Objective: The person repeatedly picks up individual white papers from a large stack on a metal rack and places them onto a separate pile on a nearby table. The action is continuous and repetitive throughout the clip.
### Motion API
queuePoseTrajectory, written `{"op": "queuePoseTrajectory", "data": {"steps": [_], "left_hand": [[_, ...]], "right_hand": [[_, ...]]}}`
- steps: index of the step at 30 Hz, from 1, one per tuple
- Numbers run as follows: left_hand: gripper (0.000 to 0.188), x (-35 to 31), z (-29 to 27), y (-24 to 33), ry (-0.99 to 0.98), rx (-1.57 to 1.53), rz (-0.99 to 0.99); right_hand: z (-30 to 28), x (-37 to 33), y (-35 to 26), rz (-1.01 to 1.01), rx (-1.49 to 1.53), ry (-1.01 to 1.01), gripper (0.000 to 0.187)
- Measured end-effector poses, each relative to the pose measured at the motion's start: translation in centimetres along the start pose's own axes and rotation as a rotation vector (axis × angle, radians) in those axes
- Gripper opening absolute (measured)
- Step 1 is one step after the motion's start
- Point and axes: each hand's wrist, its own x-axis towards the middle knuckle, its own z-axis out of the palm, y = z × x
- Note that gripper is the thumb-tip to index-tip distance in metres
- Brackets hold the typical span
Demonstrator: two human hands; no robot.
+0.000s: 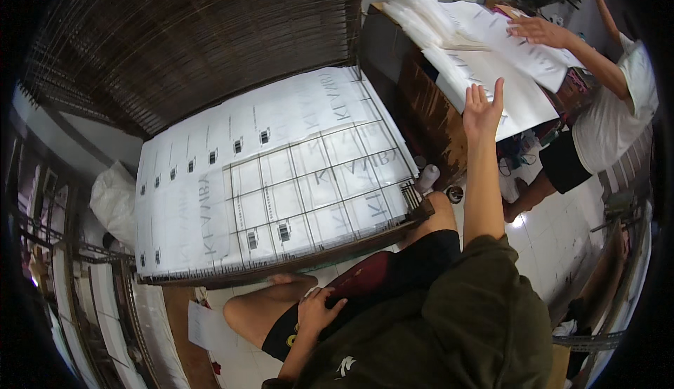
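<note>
My right hand (482, 113) is raised with its fingers stretched and thumb apart, holding nothing. It is nearest to the stack of white printed sheets (523, 104) on the table at the far right; whether it touches the stack is unclear. Resting on my lap, my left hand (318, 310) lies loosely over my dark shorts (393, 273) with fingers apart. In front of me stands a wire drying rack (319, 248), bearing thin white plastic sheets (182, 136) printed in black. Part of its wire grid lies over the sheets.
Several raised wire shelves (232, 31) lean behind the rack. A co-worker (611, 133) stands at the right, one hand (544, 32) over the sheets on the table (428, 90). A white bottle (427, 176) stands beside the rack. A white sack (114, 199) sits at left.
</note>
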Motion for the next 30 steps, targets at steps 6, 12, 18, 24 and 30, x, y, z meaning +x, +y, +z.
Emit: {"op": "queuePoseTrajectory", "data": {"steps": [6,12,18,24,30], "left_hand": [[0.047,-1.2,0.3,0.2,-0.046,-0.075,0.002],[0.048,-2.7,0.3,-1.1,-0.018,0.008,-0.043],[0.066,-1.7,0.5,-1.4,-0.285,0.076,-0.060],[0.071,0.7,4.8,-0.7,-0.600,-0.175,-0.110],[0.064,2.6,6.5,-4.0,-0.495,-0.333,-0.133]], "right_hand": [[-1.7,7.5,-1.7,0.027,0.120,-0.079,0.064],[3.7,5.3,2.2,-0.232,-0.258,0.224,0.042],[12.0,-2.4,-1.7,-0.895,-0.478,-0.153,0.066],[22.2,-10.8,0.9,-0.484,-0.965,-0.951,0.048],[28.6,-16.5,3.5,-0.097,-1.401,-1.652,0.033]]}}
